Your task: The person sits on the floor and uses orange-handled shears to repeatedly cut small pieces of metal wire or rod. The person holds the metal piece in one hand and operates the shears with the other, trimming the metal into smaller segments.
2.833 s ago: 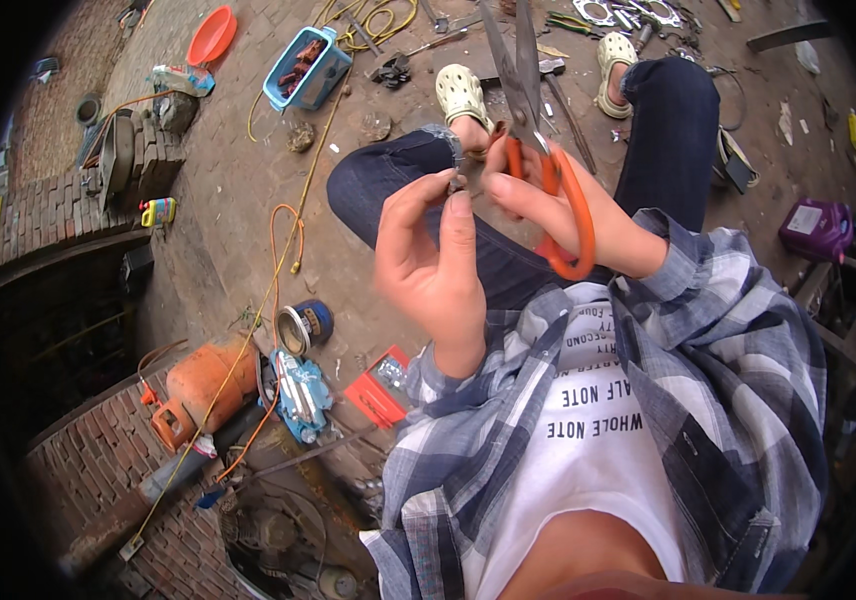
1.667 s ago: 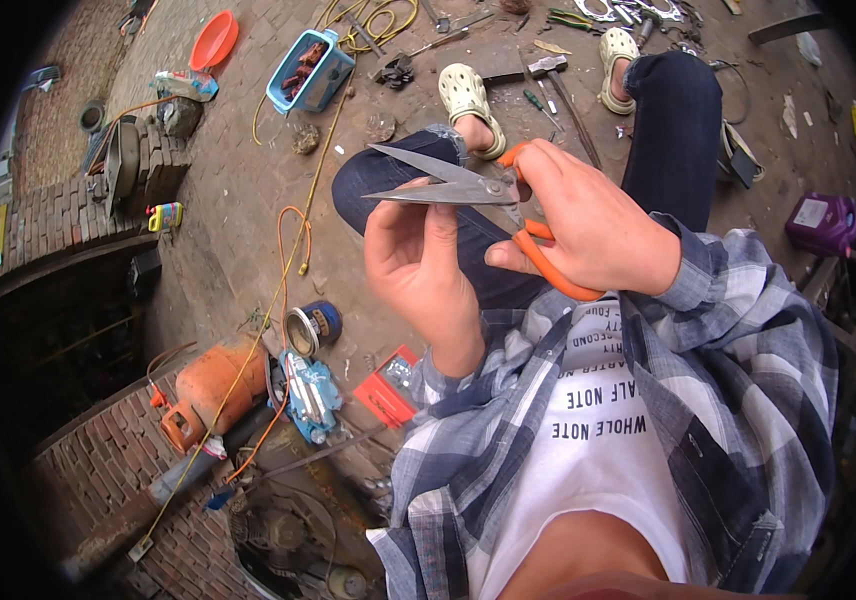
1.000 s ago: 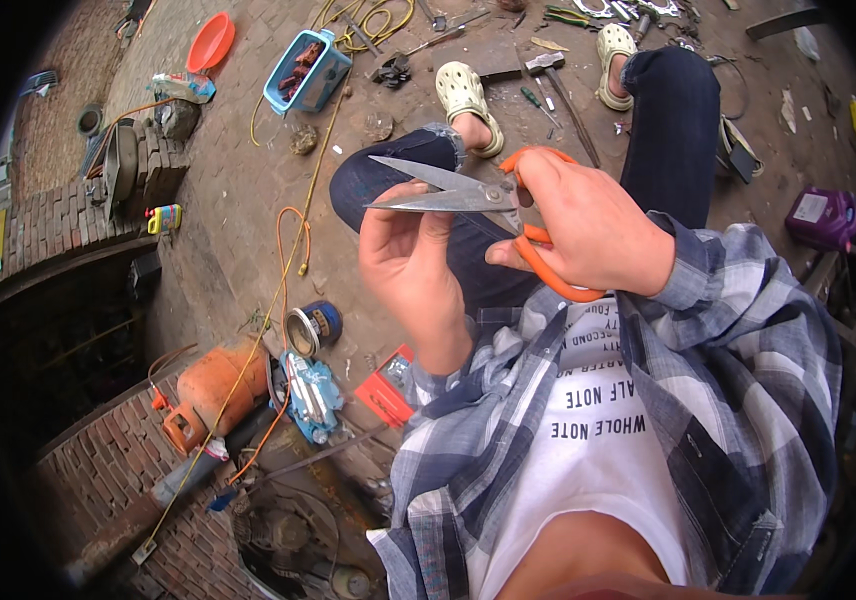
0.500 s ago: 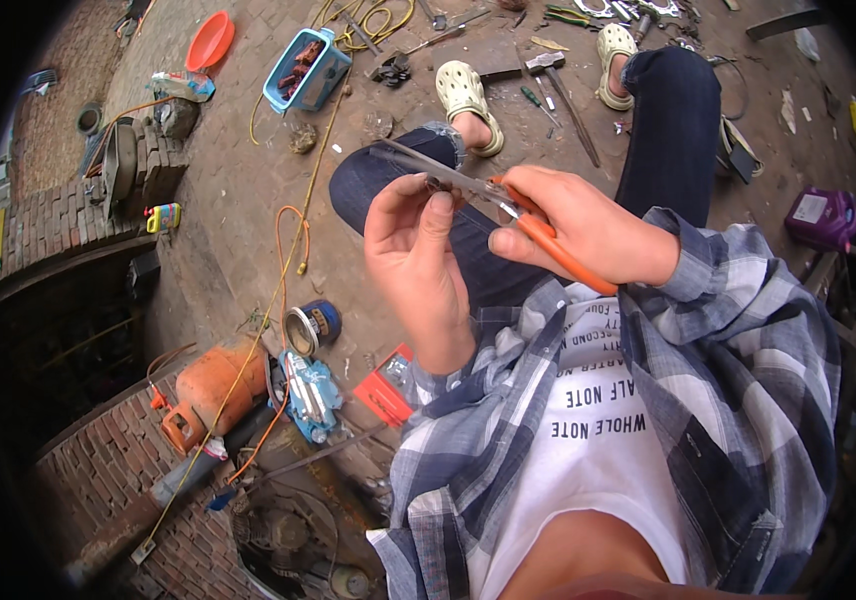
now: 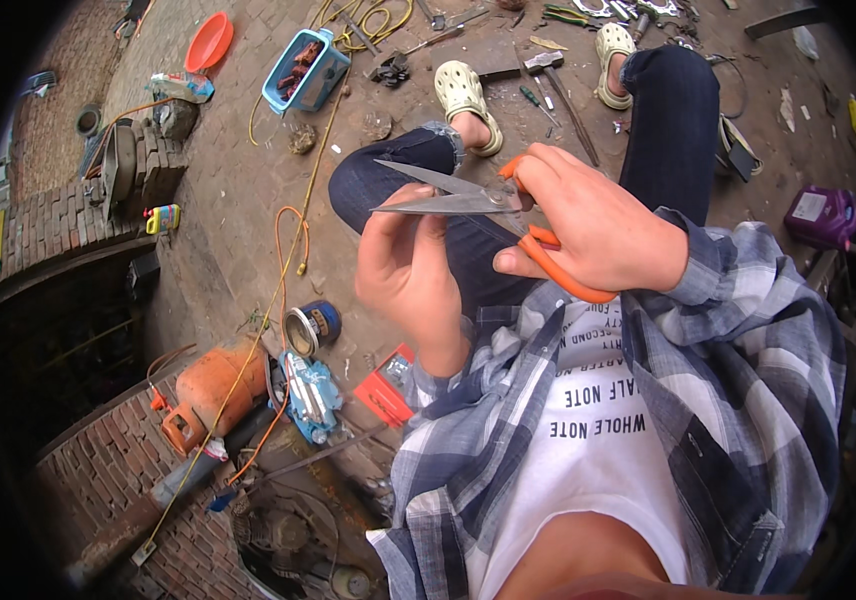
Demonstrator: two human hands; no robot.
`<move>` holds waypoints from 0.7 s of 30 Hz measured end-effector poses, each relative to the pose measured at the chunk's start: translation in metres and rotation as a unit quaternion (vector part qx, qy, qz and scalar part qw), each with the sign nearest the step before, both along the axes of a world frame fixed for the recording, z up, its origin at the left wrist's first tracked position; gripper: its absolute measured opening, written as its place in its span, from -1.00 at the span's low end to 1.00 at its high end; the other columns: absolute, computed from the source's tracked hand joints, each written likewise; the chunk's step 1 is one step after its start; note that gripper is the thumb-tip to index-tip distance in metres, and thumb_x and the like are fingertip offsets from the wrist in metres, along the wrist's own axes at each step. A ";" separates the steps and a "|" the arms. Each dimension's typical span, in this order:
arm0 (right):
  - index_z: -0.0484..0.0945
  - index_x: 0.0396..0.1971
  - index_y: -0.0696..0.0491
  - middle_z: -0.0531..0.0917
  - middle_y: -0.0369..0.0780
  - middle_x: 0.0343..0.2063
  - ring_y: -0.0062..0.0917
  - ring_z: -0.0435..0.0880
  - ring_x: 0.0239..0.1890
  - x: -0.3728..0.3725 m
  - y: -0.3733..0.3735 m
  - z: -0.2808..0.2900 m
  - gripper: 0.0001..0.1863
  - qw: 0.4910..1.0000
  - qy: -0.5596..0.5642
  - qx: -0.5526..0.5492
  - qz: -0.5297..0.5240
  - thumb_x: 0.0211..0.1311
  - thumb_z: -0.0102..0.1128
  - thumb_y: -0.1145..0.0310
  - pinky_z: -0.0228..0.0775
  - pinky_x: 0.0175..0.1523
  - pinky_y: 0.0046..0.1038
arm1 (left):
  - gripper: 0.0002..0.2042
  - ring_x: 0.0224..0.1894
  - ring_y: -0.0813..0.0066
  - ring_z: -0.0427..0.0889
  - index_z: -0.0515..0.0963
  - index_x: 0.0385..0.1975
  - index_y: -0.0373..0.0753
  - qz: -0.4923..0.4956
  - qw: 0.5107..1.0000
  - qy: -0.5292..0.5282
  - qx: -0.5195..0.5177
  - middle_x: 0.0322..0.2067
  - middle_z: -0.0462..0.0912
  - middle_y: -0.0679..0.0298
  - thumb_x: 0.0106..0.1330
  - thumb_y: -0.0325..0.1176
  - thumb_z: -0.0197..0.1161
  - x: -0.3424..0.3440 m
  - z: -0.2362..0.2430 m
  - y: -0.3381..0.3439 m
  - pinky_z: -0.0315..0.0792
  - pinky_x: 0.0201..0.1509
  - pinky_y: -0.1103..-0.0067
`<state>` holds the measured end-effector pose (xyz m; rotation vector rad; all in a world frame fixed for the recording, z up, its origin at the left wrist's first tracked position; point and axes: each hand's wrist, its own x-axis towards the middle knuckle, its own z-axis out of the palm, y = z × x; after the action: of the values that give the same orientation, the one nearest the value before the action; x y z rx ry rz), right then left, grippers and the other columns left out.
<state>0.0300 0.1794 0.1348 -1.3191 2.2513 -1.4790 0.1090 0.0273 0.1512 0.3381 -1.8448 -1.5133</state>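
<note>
My right hand is closed round the orange handles of a pair of scissors. The grey blades are spread apart and point left across my lap. Just below them my left hand is raised with thumb and forefinger pinched together at the lower blade. That blade crosses in front of the fingertips, so whatever the pinch holds is hidden. Both hands are above my bent legs in dark jeans.
Hammer and screwdriver lie on the brick ground near my feet. At left are a blue basket, an orange gas cylinder, an open can and trailing cords. A purple jug stands right.
The scissor blades have spread from nearly closed to wide apart. My right hand's fingers have shifted upward with the upper handle, while my left hand has dropped slightly.
</note>
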 end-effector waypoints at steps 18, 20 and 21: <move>0.38 -0.21 0.34 0.55 0.05 -0.45 -0.04 0.59 -0.37 -0.002 -0.005 -0.002 -0.30 0.995 -0.033 0.094 -0.019 0.05 0.25 -0.10 0.44 -0.26 -0.22 | -0.87 -0.23 0.57 0.58 0.53 -0.28 -0.42 -0.029 0.996 -0.032 0.075 -0.31 0.62 0.25 0.18 -0.65 0.25 -0.001 -0.006 -0.008 0.48 -0.10 0.65; 0.38 -0.20 0.33 0.55 0.03 -0.46 -0.05 0.59 -0.37 -0.002 -0.005 -0.004 -0.30 0.996 -0.021 0.080 -0.018 0.06 0.24 -0.11 0.44 -0.26 -0.22 | -0.88 -0.24 0.57 0.58 0.54 -0.29 -0.41 -0.037 0.994 -0.026 0.102 -0.31 0.61 0.26 0.18 -0.64 0.25 -0.002 -0.005 -0.008 0.47 -0.10 0.65; 0.38 -0.20 0.33 0.55 0.02 -0.47 -0.06 0.59 -0.37 -0.002 -0.006 -0.005 -0.29 0.997 -0.014 0.074 -0.019 0.06 0.24 -0.12 0.43 -0.27 -0.22 | -0.88 -0.24 0.58 0.58 0.54 -0.29 -0.41 -0.040 0.993 -0.021 0.110 -0.31 0.61 0.26 0.18 -0.64 0.25 -0.003 -0.005 -0.008 0.47 -0.10 0.65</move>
<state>0.0277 0.1738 0.1295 -1.2119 2.3287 -1.3050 0.1063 0.0194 0.1464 0.4066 -1.7452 -1.7837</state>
